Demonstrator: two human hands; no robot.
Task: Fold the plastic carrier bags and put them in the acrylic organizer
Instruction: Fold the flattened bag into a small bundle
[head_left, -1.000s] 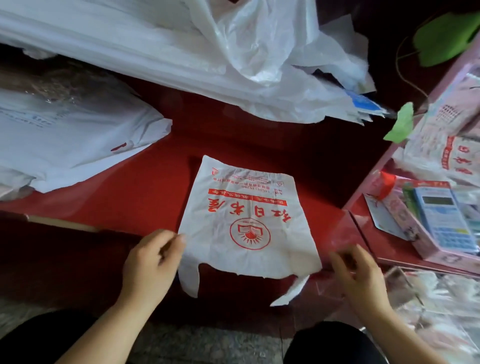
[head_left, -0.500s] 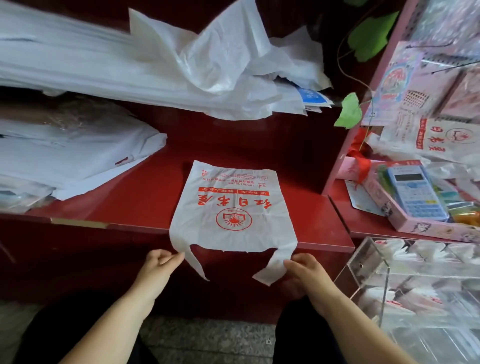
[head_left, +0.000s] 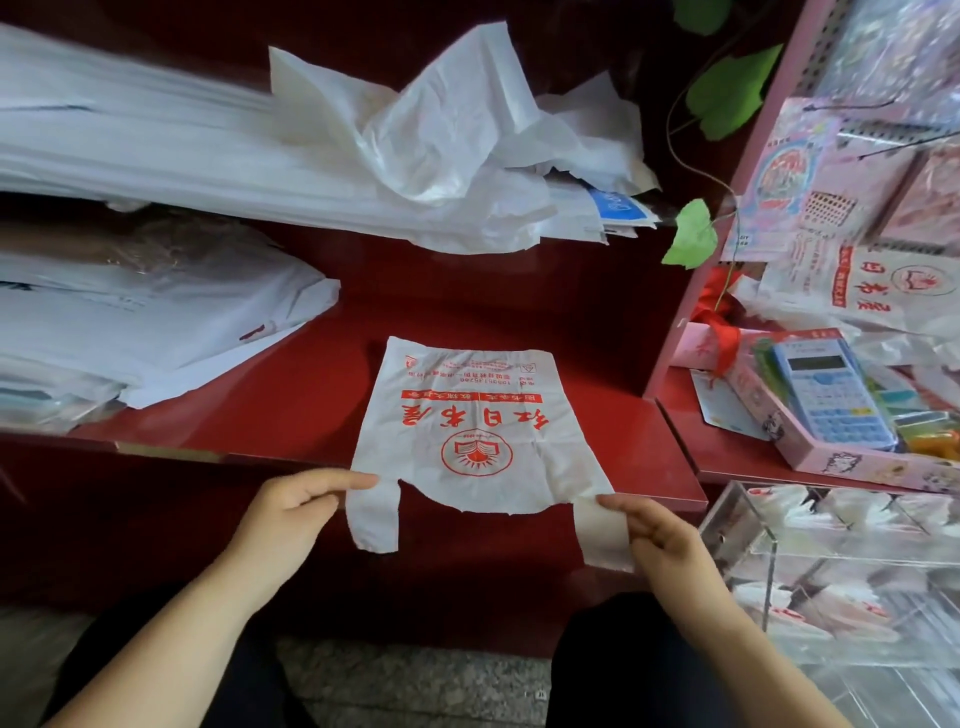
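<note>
At surface (head_left: 291, 415) edge, bag (head_left: 478, 421) flat, handles overhanging; left hand (head_left: 291, 514) and right hand (head_left: 657, 532) each pinch a handle: tug evenly, smooth creases before folding toward organizer (head_left: 769, 545) at right.

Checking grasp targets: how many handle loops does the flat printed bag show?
2. Left handle hangs over the red shelf edge, pinched at its top by the left hand. Right handle hangs likewise, held by the right hand. None hidden.
</note>
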